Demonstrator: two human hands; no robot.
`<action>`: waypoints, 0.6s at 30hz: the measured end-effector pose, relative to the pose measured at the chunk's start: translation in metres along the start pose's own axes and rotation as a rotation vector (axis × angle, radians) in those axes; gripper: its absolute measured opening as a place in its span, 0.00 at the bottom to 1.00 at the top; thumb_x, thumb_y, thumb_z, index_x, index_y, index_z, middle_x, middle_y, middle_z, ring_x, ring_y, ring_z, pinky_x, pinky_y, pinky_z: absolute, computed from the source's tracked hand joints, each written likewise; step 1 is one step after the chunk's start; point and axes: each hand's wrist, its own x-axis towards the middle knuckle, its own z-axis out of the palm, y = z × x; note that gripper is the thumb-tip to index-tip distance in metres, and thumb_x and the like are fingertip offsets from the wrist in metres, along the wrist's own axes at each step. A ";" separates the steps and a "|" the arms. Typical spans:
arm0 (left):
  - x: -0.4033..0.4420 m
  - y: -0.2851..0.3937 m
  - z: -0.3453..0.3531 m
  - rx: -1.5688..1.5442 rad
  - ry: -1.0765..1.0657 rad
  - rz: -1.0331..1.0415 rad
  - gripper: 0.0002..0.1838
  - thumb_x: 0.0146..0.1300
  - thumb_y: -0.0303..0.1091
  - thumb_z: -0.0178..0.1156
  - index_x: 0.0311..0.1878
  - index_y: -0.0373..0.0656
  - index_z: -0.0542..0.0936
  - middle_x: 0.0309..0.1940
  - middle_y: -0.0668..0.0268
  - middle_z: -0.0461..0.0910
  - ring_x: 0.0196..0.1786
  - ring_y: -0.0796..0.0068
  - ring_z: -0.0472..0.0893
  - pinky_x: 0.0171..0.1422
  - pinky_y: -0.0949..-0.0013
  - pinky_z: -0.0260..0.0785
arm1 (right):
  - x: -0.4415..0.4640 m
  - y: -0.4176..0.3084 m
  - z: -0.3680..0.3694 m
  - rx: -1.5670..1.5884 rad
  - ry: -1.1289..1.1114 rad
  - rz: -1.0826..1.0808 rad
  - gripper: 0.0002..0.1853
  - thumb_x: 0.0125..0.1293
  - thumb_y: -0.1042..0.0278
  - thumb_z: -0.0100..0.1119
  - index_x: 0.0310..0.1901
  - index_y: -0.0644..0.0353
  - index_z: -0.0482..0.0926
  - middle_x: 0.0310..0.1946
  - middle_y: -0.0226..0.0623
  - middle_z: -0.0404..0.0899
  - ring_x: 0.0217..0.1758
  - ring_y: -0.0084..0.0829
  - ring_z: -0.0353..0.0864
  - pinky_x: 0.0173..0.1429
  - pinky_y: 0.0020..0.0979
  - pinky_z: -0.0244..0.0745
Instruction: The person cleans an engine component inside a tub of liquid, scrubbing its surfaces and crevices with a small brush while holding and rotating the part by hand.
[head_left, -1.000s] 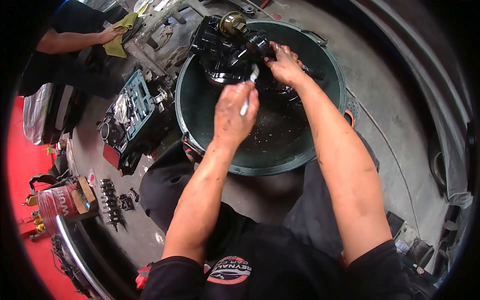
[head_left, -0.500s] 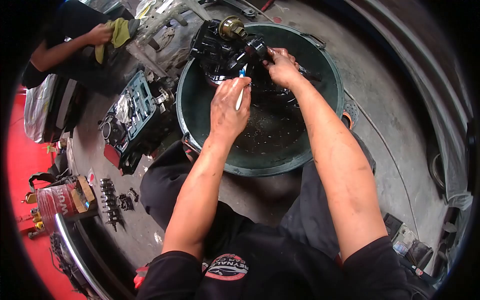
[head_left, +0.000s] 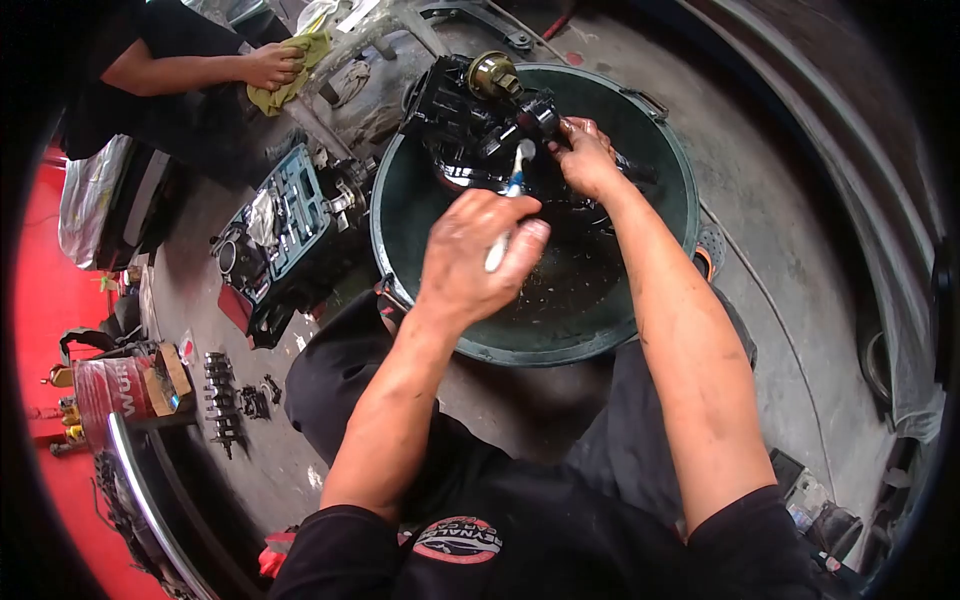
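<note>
My left hand (head_left: 480, 250) is closed around a toothbrush (head_left: 516, 183) with a white and blue handle, its head raised toward a dark, oily engine part (head_left: 470, 135). Whether the bristles touch the part I cannot tell. A round brass-coloured piece (head_left: 494, 76) sits on top of this part. My right hand (head_left: 588, 158) grips the engine part at its right side, some fingers hidden behind it. The part rests at the far left rim of a large dark green tub (head_left: 535, 354), which holds dark liquid (head_left: 565, 285).
To the left stands an engine block with an open blue tool case (head_left: 290, 215) on it. A crankshaft (head_left: 220, 400) lies on the floor. Another person's hand (head_left: 275, 66) presses a yellow-green cloth at the upper left. A cable (head_left: 765, 280) runs along the floor to the right.
My left hand has turned, and the toothbrush now points up with its head in sight. The other person's hand with the cloth has moved right. The whole view has shifted slightly.
</note>
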 end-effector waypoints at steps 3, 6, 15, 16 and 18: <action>-0.003 -0.010 -0.012 -0.184 0.250 -0.299 0.11 0.71 0.29 0.60 0.52 0.36 0.82 0.35 0.58 0.84 0.36 0.69 0.82 0.45 0.69 0.74 | 0.002 -0.001 -0.003 0.043 -0.015 0.011 0.27 0.67 0.50 0.63 0.68 0.40 0.76 0.69 0.28 0.68 0.74 0.41 0.61 0.77 0.40 0.52; -0.009 -0.035 -0.008 -0.530 0.379 -0.531 0.09 0.73 0.27 0.59 0.53 0.37 0.82 0.33 0.66 0.83 0.37 0.83 0.80 0.45 0.76 0.72 | -0.008 -0.011 -0.008 0.007 -0.015 0.012 0.32 0.64 0.50 0.67 0.68 0.47 0.75 0.69 0.34 0.68 0.75 0.43 0.63 0.78 0.41 0.55; -0.018 -0.030 -0.002 -0.174 0.060 -0.586 0.16 0.62 0.35 0.69 0.52 0.41 0.84 0.36 0.60 0.84 0.40 0.64 0.84 0.50 0.65 0.75 | -0.012 -0.017 -0.011 -0.067 -0.057 -0.030 0.46 0.53 0.46 0.75 0.74 0.44 0.67 0.70 0.37 0.65 0.76 0.46 0.58 0.79 0.44 0.51; -0.016 -0.031 -0.002 -0.123 0.059 -0.633 0.15 0.63 0.34 0.68 0.52 0.41 0.84 0.35 0.58 0.84 0.41 0.62 0.85 0.50 0.64 0.76 | -0.012 -0.017 -0.011 -0.080 -0.058 -0.027 0.46 0.54 0.46 0.75 0.75 0.43 0.67 0.70 0.37 0.65 0.76 0.46 0.58 0.78 0.44 0.52; -0.014 -0.053 -0.001 0.251 0.096 -0.292 0.09 0.69 0.30 0.60 0.50 0.43 0.83 0.37 0.58 0.85 0.40 0.62 0.85 0.44 0.62 0.77 | -0.008 -0.015 -0.013 -0.109 -0.032 -0.020 0.47 0.54 0.46 0.75 0.76 0.43 0.65 0.70 0.38 0.64 0.76 0.46 0.59 0.78 0.45 0.53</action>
